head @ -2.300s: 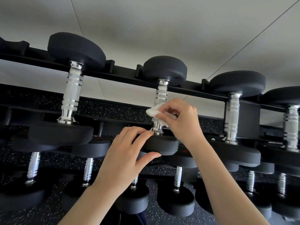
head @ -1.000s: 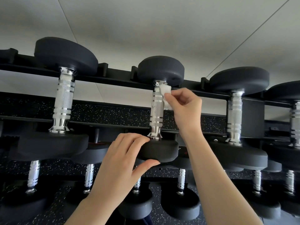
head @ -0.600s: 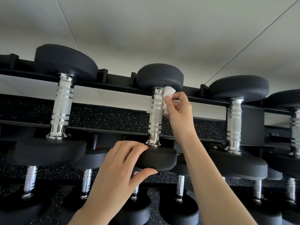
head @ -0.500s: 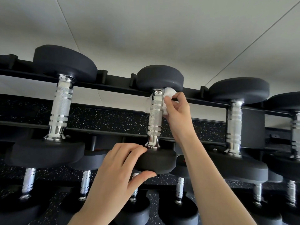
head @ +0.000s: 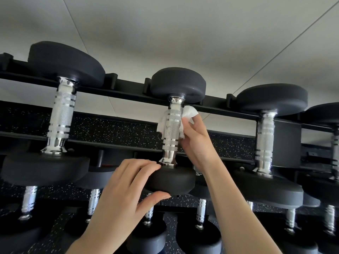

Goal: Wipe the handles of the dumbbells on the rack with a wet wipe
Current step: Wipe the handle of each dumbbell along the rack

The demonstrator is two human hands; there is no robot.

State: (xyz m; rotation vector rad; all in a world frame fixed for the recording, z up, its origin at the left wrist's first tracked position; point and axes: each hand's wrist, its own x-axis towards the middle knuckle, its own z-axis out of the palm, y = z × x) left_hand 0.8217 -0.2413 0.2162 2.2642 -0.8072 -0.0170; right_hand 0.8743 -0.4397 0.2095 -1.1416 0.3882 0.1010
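The left dumbbell (head: 60,114) lies across the top tier of the rack (head: 126,91), its knurled chrome handle running from the front rail back to the rear rail, with a black head at each end, well apart from both hands. Just right of it, the left hand (head: 119,198) grips the near head (head: 172,182) of the middle dumbbell (head: 171,136): the fingers curl over the head's upper edge, the fingertips close beside the chrome collar, and the thumb presses up from underneath. This dumbbell points the same way, long axis front to back, near head toward the camera at the front rail and far head resting on the rear rail. The right hand (head: 196,142) holds a crumpled white wet wipe (head: 189,112) against the right side of the handle's far half, close under the far head; the wipe passes behind the handle and shows on its left side too. How the fingers lie behind the handle cannot be seen. Further right, the right dumbbell (head: 265,138) sits parallel on the same rails. Smaller dumbbells fill the tier below.
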